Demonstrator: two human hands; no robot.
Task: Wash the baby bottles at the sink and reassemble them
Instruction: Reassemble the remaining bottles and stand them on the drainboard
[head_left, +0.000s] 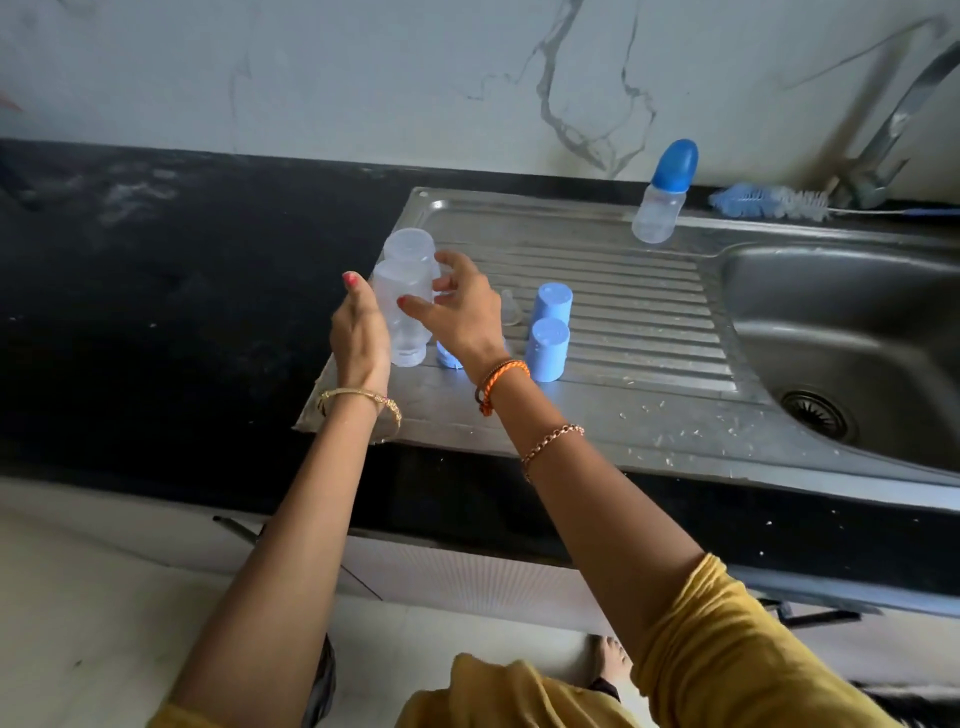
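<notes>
Clear plastic bottle body (402, 306) is upside down on the steel drainboard (623, 291), mouth down, probably to drain. Left hand (358, 332) wraps around it; right hand (457, 306) has loose fingers touching its side, not really gripping. Two blue caps (549, 332) stand just beside. One capped bottle (662, 195) waits well apart, near the brush (769, 200).

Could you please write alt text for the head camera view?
A person's left hand holds an upturned clear plastic bottle on a steel drainboard, the right hand touching it. Two blue caps stand nearby; an assembled blue-capped bottle stands behind.
</notes>
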